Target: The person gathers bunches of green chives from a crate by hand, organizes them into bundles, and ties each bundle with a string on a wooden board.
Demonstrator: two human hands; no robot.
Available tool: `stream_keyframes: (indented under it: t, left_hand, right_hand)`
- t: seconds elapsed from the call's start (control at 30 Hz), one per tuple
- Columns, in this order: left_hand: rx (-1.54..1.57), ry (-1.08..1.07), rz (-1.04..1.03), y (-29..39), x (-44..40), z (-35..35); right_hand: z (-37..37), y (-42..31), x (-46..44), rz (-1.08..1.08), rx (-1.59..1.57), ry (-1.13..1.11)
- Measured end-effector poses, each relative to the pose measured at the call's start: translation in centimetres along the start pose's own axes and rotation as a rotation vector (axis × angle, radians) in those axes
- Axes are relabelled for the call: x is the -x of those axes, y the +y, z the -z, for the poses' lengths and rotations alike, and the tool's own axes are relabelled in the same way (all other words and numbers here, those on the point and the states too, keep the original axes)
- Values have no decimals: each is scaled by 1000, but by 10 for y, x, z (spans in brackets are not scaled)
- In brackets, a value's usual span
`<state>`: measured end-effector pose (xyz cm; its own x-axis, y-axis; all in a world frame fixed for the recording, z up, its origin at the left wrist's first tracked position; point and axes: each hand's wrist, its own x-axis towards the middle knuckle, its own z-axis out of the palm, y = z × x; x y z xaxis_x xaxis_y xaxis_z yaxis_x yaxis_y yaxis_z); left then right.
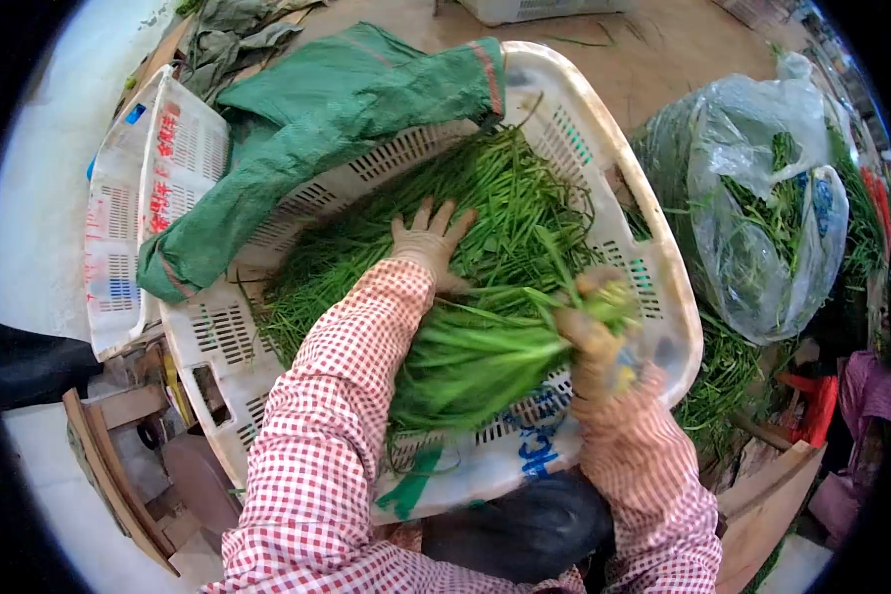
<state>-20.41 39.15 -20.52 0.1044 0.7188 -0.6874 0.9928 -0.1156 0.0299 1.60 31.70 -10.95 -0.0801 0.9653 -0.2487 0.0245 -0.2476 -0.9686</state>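
Observation:
A large white plastic basket (pixel 663 267) with slotted walls holds a thick heap of long, thin green stalks (pixel 505 188). My left hand (pixel 431 243) rests on the heap, fingers spread. In my right hand (pixel 592 346), blurred by motion, is a bunch of green stalks (pixel 485 366), gripped near its pale ends at the basket's right side. The bunch's leafy tips fan out to the left, smeared by movement. Exactly which vegetable it is I cannot tell.
A green woven sack (pixel 366 99) drapes over the basket's far left rim. Beyond it stands another white crate (pixel 183 148) with red writing. At the right sits a clear plastic bag (pixel 752 198) with greens inside, near a wooden board (pixel 767 515) and a red item (pixel 815 406).

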Motion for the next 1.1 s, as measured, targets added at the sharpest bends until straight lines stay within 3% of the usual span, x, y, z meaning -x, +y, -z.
stream_keyframes:
  t: [0.1, 0.13, 0.2, 0.27, 0.3, 0.33, 0.4, 0.43, 0.5, 0.53, 0.6, 0.67, 0.7, 0.73, 0.77, 0.8, 0.83, 0.9, 0.97, 1.0, 1.03, 1.1]
  left_hand:
    - [-52, 8, 45, 3, -1, -7]
    - [-49, 13, 16, 6, -3, -7]
    - [-120, -49, 85, 12, -6, -8]
    - [17, 6, 43, 11, 10, 0]
    - [14, -7, 40, 18, 27, 19]
    - [2, -14, 57, 18, 47, 37]
    - [19, 503, -7, 31, 83, 34]
    - [83, 931, -168, 39, 111, 27]
    - [378, 1148, -700, 69, 188, 50]
    - [646, 1055, -902, 98, 227, 51]
    - [829, 506, -1163, 142, 285, 40]
    - [1185, -252, -1141, 195, 317, 16]
    - [1468, -608, -1031, 226, 326, 8]
    - [1616, -743, -1054, 255, 322, -3]
    - [1733, -850, -969, 276, 330, -8]
    - [1848, -952, -884, 294, 333, -9]
    - [1993, -966, -1025, 302, 339, -14]
    - [2180, -896, -1193, 304, 351, -14]
    - [2266, -1012, -1156, 301, 353, -22]
    - [2294, -1255, -1091, 297, 344, -32]
    - [2304, -1285, -969, 292, 362, -27]
    - [2254, -1200, -933, 292, 360, -34]
  right_hand:
    - [48, -15, 35, 121, -352, 220]
    - [72, -21, 47, 109, -478, 195]
    - [123, -28, 73, 151, -531, 347]
    - [171, -40, 96, 122, -678, 295]
    - [180, -46, 106, 286, -688, 221]
    - [200, -41, 114, 237, -806, 296]
    - [211, -55, 117, 329, -618, 519]
    - [221, -56, 118, 368, -678, 563]
    - [224, -66, 124, 441, -771, 631]
    - [240, -66, 128, 444, -810, 482]
    - [240, -71, 125, 440, -748, 722]
    - [234, -86, 150, 398, -807, 595]
    - [226, -93, 168, 493, -324, 800]
    - [206, -106, 183, 679, -276, 871]
    - [187, -118, 199, 864, -217, 937]
    - [171, -123, 224, 890, -156, 893]
    - [148, -125, 252, 926, -101, 878]
    - [129, -108, 283, 1157, 0, 653]
    - [133, -87, 312, 1336, 342, 329]
    - [134, -79, 330, 1300, 628, 228]
    - [134, -75, 341, 1246, 734, 144]
    - [133, -70, 354, 1190, 794, -22]
